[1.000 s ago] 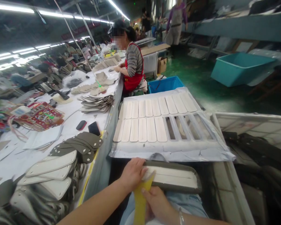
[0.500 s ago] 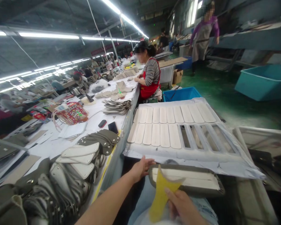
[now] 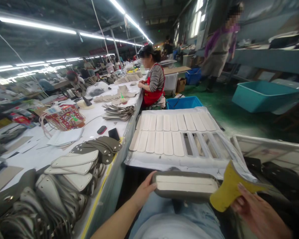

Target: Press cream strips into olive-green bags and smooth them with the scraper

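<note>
My left hand (image 3: 145, 192) grips the left end of a long grey-green piece (image 3: 185, 185) with two white strips on it, lying across my lap. Out at that piece's right end, my right hand (image 3: 257, 214) pinches a curved yellow scraper (image 3: 226, 192). Just beyond lies a white sheet (image 3: 179, 160) carrying two rows of white strips (image 3: 161, 132), with several open slots at its right.
A long white worktable (image 3: 64, 146) on the left holds stacks of grey and white cut pieces (image 3: 72, 169), two phones (image 3: 108, 132) and a patterned bag (image 3: 64, 118). A seated person in a red apron (image 3: 151, 83) works farther along. Blue bins (image 3: 260, 96) stand on the green floor.
My right hand has swept the yellow scraper from the left end of the grey-green piece to its right end. The camera tilted up and shifted slightly.
</note>
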Motion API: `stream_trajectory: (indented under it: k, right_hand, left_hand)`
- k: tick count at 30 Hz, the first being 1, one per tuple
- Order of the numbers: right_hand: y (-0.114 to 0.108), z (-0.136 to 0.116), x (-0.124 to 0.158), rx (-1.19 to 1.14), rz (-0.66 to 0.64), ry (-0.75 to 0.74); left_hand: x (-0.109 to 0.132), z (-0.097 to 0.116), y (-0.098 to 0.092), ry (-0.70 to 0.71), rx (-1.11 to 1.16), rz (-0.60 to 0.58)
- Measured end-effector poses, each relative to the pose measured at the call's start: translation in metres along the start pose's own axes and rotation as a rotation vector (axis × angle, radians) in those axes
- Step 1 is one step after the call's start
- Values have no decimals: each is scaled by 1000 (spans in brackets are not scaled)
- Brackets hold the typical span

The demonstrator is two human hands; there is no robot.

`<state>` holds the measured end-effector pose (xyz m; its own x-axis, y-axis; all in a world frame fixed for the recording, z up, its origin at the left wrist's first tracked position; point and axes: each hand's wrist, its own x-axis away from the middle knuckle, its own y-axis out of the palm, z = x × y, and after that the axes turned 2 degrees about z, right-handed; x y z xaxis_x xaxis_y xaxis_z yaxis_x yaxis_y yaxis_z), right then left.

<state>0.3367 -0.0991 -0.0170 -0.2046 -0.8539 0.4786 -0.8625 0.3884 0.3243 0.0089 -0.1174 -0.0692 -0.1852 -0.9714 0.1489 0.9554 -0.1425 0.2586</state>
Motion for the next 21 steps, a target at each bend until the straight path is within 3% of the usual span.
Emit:
stream_trajectory:
  k: [5, 13, 17, 21]
  right_hand:
    - [-18, -5, -23, -24, 40, -39]
    - [-56, 3, -55, -145, 109, -47]
    - [-71, 7, -64, 95, 60, -70]
    - [-69, 5, -91, 360, 75, -108]
  left_hand:
    - [-2, 4, 2, 62, -289, 115]
    - [2, 13, 8, -24, -272, 51]
    - [-1, 13, 11, -42, -384, 129]
    - [-4, 10, 14, -45, -351, 207]
